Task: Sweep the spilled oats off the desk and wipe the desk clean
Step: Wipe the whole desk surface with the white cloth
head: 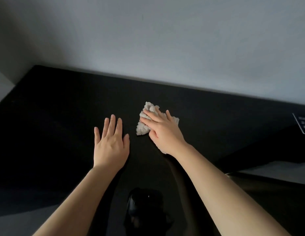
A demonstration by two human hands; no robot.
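Head view: the right hand [162, 132] lies flat on a crumpled pale cloth [142, 129], fingers nearly straight and spread, pressing it onto the black desk [63, 108]. The cloth sticks out past the fingertips and on the thumb side. Just beside it, toward the thumb, the left hand [111, 147] rests palm down on the bare desk, fingers straight and slightly apart, holding nothing. Beyond both hands the desk meets a grey wall [165, 40]. Far out past the right hand's little finger sits a white-edged label [304, 123]

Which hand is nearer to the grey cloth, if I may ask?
Right: the right hand presses on the cloth; the left hand rests on the desk, apart, left of it.
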